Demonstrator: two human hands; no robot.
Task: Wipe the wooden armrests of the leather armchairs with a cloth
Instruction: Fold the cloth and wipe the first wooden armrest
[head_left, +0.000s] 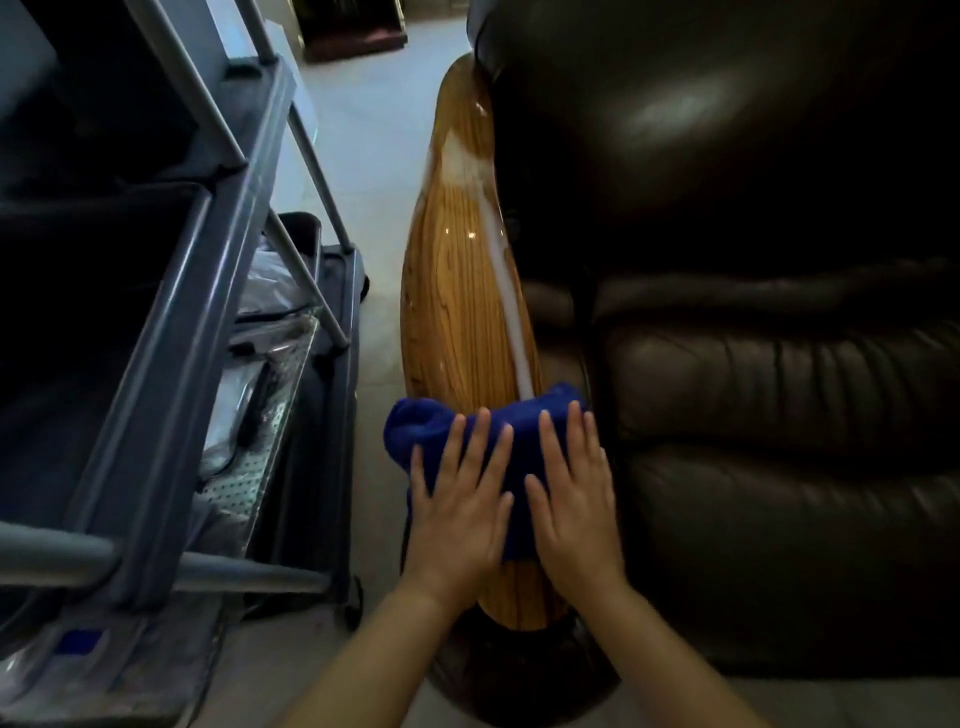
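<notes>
- Armrest (457, 291): glossy striped wood, long and rounded, running away from the camera along the near side of the armchair; a pale streak of glare runs down its edge next to the leather.
- Cloth (415, 431): blue, draped across the near part of the armrest, hanging over both of its sides; bunched at the side away from the armchair.
- Left hand (457, 499): flat on the cloth, palm down, fingers spread and pointing up the armrest; pressing, not clenched.
- Right hand (571, 493): flat on the cloth just beside the left hand, on the armrest's armchair side; fingers straight, palm down, also pressing without gripping.
- Armchair (753, 364): dark leather, shiny, padded in thick folds; seat and backrest lie beyond the armrest, touching it along its whole length.
- Cart (171, 322): grey, with slanted tube frame and dark bins, standing apart from the armrest on the side away from the armchair; clear plastic-wrapped items lie on its lower shelf.
- Floor (379, 156): pale tile, showing in the strip between cart and armrest.
</notes>
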